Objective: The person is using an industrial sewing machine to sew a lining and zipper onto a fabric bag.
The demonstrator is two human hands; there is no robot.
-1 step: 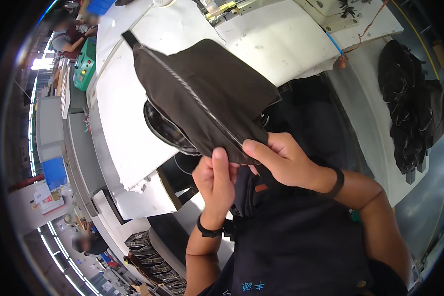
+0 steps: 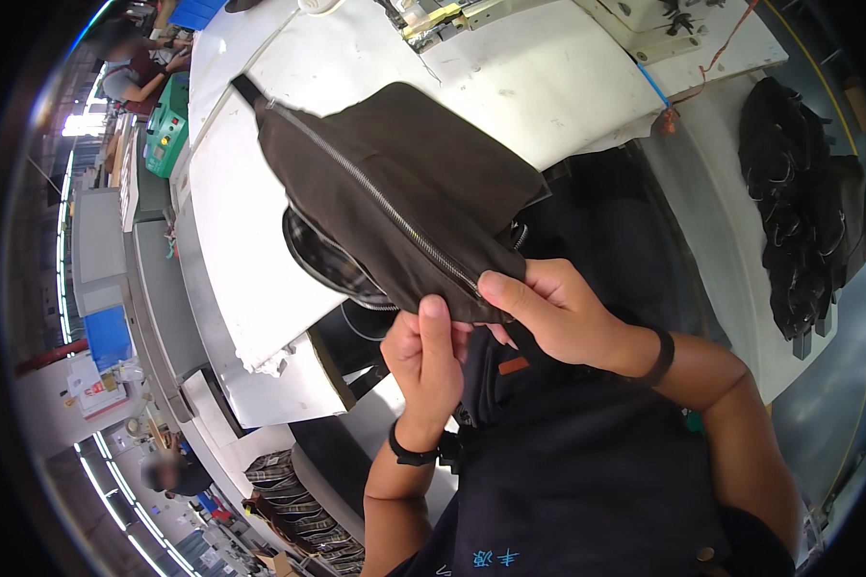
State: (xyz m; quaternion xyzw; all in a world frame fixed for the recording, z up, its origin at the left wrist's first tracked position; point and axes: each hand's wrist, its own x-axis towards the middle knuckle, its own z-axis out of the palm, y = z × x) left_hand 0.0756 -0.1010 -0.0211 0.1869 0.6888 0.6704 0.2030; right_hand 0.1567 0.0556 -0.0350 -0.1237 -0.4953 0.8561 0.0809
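Observation:
A dark brown fabric bag with a long metal zipper stretches away from me over the white table. Its near end is pinched between thumb and fingers of my left hand, beside the zipper's end. Close by on the right, my right hand grips the same edge, its thumb lying at the zipper's near end. A second zippered opening gapes on the bag's left side, showing a plaid lining. A black strap end sticks out at the far tip. The fingers under the fabric are partly hidden.
The white worktable carries part of a machine at its far edge. Several dark bags hang in a pile at the right. Folded plaid pieces are stacked at lower left. Another person works at far left.
The bag's far end has dipped slightly toward me. My left hand has shifted a little down and right; both hands keep their grip.

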